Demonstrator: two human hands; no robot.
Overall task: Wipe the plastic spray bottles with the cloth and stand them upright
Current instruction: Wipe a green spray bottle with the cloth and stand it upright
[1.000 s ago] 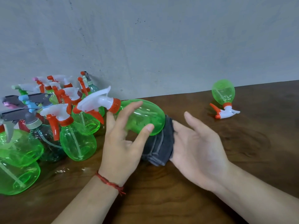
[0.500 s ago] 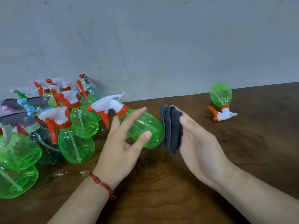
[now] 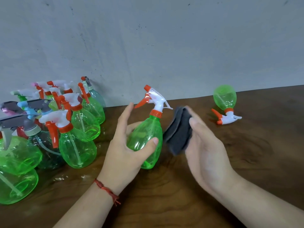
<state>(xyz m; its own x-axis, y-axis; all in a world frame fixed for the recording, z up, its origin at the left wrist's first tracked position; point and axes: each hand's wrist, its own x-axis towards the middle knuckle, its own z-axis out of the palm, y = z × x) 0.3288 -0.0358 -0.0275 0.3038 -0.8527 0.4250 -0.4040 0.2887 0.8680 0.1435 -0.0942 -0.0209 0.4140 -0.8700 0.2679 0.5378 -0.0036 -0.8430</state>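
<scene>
The left hand grips the green spray bottle round its belly, thumb across the front, fingers curled behind, only the index finger poking up loose by the orange trigger. The bottle sits about mid-desk, pretty much upright, long axis near vertical with the white head tipped a bit toward the far right. Can't tell if its base actually touches the wood or hangs just above it. The right hand is just beside it on the right, pinching a folded grey cloth between thumb and fingers. The cloth faces the bottle's right flank, so close I can't say if they touch (it's blurry there). So the cloth hand is the near one for any wipe, a short sideways move I'd guess, while the left only has to settle the bottle down. Another green bottle lies on its side near the far edge, off to the right, head toward the near edge, closer to the right hand. A bunch of upright bottles crowds the far left corner.
</scene>
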